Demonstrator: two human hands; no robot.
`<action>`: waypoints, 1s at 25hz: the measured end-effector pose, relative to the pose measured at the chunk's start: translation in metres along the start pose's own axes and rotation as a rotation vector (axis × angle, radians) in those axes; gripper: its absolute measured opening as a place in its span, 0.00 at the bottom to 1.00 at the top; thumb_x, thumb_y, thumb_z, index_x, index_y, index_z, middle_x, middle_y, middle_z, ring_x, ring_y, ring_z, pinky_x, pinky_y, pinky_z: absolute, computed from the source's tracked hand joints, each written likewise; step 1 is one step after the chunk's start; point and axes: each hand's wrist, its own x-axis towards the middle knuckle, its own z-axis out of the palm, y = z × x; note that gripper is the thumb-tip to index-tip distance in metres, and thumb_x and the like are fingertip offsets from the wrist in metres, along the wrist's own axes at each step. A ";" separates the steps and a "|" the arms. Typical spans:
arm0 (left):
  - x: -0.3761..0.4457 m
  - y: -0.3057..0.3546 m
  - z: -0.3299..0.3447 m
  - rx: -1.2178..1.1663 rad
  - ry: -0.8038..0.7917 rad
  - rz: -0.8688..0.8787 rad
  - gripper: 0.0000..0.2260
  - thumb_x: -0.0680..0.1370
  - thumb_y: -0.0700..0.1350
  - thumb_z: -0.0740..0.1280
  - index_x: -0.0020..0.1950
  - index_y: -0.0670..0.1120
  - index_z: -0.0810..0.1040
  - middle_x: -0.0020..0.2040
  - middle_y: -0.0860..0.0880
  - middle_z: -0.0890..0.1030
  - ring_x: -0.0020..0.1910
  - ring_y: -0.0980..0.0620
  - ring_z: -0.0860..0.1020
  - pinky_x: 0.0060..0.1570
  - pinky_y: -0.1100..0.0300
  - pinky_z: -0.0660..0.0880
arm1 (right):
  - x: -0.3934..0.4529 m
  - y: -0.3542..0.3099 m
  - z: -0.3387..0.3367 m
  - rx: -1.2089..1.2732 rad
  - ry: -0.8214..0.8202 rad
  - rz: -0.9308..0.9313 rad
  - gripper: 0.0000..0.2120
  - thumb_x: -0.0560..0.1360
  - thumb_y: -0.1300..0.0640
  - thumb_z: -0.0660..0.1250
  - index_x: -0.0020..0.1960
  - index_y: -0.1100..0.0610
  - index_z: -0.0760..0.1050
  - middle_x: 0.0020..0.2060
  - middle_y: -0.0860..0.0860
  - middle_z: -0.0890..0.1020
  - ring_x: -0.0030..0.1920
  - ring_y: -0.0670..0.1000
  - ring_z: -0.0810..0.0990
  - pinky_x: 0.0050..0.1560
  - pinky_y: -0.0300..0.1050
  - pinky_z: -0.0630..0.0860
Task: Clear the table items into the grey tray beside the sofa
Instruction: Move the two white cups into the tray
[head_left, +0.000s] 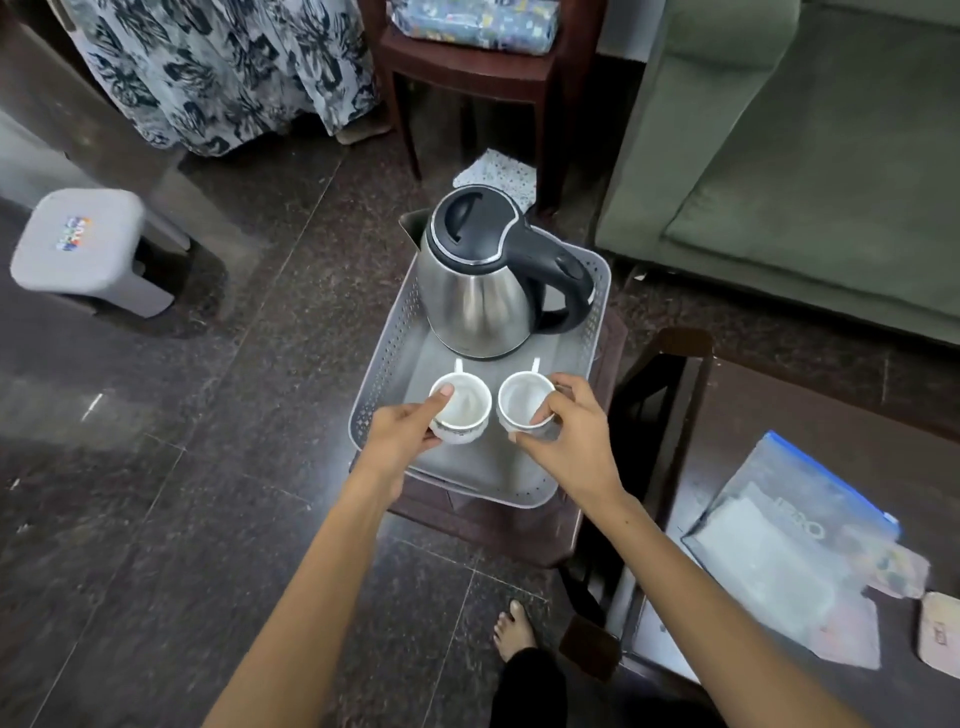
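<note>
A grey perforated tray (387, 358) lies on a low dark stool beside the green sofa (810, 171). A steel kettle (475, 291) with a black lid and handle stands at the tray's far end. Two white cups sit side by side in the near half. My left hand (402, 434) grips the left cup (465, 408), thumb over its rim. My right hand (566, 434) holds the right cup (522, 402) by its near rim and side. Whether the cups rest on the tray floor or hover just above it is unclear.
A dark wooden table (810, 431) stands at right with a clear plastic zip pouch (784, 551) and small cloth pieces on it. A grey plastic stool (83, 249) sits on the floor at left. A wooden chair (467, 73) stands behind the tray. My foot (514, 629) is below.
</note>
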 end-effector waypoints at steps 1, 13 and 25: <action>0.009 0.001 -0.002 0.012 -0.002 0.000 0.15 0.73 0.51 0.71 0.40 0.39 0.80 0.45 0.41 0.83 0.43 0.50 0.82 0.42 0.66 0.80 | 0.005 0.004 0.006 -0.039 -0.021 0.011 0.15 0.61 0.57 0.79 0.37 0.59 0.73 0.56 0.49 0.73 0.56 0.48 0.76 0.54 0.36 0.71; 0.055 -0.014 -0.010 0.554 0.121 0.265 0.20 0.75 0.53 0.69 0.38 0.34 0.79 0.33 0.38 0.78 0.34 0.47 0.73 0.40 0.52 0.73 | 0.011 0.008 0.042 -0.387 -0.089 0.026 0.20 0.66 0.56 0.72 0.53 0.57 0.67 0.55 0.53 0.75 0.42 0.62 0.80 0.35 0.49 0.73; 0.043 -0.012 0.000 0.802 0.266 0.533 0.31 0.65 0.47 0.78 0.66 0.46 0.72 0.59 0.45 0.74 0.54 0.42 0.76 0.48 0.51 0.73 | 0.018 -0.003 0.050 -0.253 -0.016 0.172 0.32 0.64 0.52 0.75 0.63 0.53 0.66 0.57 0.51 0.76 0.52 0.59 0.79 0.43 0.50 0.76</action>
